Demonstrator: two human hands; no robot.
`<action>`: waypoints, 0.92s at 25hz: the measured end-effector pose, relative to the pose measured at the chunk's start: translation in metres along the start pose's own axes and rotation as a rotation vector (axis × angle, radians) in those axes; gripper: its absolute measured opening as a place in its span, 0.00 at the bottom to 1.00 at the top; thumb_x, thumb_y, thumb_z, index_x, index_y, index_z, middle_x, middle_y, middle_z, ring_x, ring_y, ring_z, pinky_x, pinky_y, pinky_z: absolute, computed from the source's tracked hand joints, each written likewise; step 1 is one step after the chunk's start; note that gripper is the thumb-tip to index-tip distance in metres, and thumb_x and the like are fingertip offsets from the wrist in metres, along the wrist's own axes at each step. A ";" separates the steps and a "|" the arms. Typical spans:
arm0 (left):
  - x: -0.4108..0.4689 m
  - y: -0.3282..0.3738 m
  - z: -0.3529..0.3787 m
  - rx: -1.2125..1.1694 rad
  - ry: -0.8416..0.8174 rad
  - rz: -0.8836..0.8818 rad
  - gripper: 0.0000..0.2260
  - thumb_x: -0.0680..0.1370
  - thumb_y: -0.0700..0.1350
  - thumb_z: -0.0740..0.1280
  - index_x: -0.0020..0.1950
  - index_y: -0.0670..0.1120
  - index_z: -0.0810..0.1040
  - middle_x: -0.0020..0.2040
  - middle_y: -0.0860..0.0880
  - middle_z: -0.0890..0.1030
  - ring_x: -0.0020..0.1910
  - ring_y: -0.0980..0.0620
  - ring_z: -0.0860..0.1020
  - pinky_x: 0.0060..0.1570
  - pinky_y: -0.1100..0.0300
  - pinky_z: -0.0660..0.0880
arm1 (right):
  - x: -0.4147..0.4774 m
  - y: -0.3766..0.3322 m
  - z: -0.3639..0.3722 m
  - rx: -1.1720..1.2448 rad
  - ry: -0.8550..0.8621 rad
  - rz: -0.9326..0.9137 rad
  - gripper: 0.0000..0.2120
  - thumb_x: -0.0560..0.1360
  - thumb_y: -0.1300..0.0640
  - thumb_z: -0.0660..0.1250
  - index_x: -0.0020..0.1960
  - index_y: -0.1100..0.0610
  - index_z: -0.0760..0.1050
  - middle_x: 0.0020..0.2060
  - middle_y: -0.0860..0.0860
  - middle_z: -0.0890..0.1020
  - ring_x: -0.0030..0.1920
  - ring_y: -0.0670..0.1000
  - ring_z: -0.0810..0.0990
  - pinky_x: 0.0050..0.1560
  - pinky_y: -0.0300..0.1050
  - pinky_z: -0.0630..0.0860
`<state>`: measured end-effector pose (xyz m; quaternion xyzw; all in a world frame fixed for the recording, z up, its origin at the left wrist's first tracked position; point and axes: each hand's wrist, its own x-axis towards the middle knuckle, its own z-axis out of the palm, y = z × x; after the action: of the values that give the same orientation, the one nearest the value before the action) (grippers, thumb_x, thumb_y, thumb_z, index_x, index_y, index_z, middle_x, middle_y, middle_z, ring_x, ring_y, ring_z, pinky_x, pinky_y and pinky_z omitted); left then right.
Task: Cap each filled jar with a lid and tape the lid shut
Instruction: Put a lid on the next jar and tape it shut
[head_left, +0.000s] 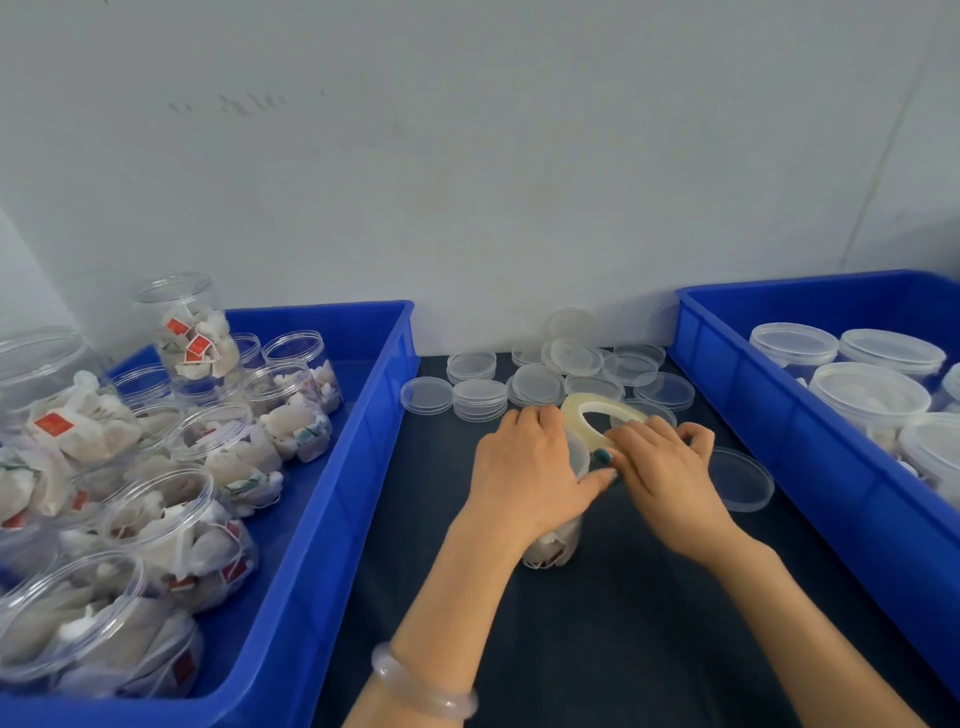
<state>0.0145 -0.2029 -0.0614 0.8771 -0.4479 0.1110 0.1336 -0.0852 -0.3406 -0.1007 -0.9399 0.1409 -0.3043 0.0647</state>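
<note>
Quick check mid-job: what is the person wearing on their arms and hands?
No sleeves or gloves in view: the left hand and right hand are bare past the wrists. A pale, translucent bangle circles the left wrist. One thumbnail is painted dark teal.

We look from head height, forward and down, on the dark surface (623, 623); the left hand (524, 467) and right hand (667, 470) lie close below us, the wall (467, 156) straight ahead.

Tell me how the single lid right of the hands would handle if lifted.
The lid looks thin and translucent, so probably very light and slightly flexible. Lying flat on the dark mat, it should not roll; its low rim may be fiddly to pinch.
</note>
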 end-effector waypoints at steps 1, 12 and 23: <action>0.001 -0.001 0.000 -0.008 0.030 0.019 0.30 0.75 0.68 0.63 0.62 0.45 0.69 0.60 0.48 0.76 0.59 0.47 0.73 0.48 0.53 0.70 | 0.001 0.000 0.001 -0.002 -0.011 -0.005 0.10 0.83 0.55 0.57 0.52 0.52 0.77 0.43 0.44 0.77 0.47 0.51 0.73 0.51 0.50 0.57; 0.006 0.000 -0.003 -0.107 0.107 0.045 0.18 0.73 0.59 0.65 0.56 0.48 0.76 0.53 0.51 0.81 0.54 0.49 0.76 0.43 0.56 0.70 | 0.014 -0.029 0.005 -0.328 0.040 0.163 0.08 0.73 0.61 0.65 0.40 0.55 0.67 0.35 0.50 0.75 0.41 0.56 0.73 0.44 0.49 0.53; 0.012 -0.009 -0.008 -0.150 0.036 0.004 0.19 0.74 0.59 0.65 0.58 0.49 0.75 0.55 0.52 0.80 0.54 0.49 0.77 0.42 0.56 0.66 | 0.040 -0.031 0.013 -0.458 0.006 0.228 0.07 0.71 0.65 0.66 0.38 0.57 0.68 0.33 0.54 0.77 0.42 0.58 0.74 0.45 0.52 0.57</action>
<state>0.0284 -0.2047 -0.0512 0.8615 -0.4544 0.0930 0.2065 -0.0392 -0.3224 -0.0822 -0.9071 0.3114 -0.2582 -0.1162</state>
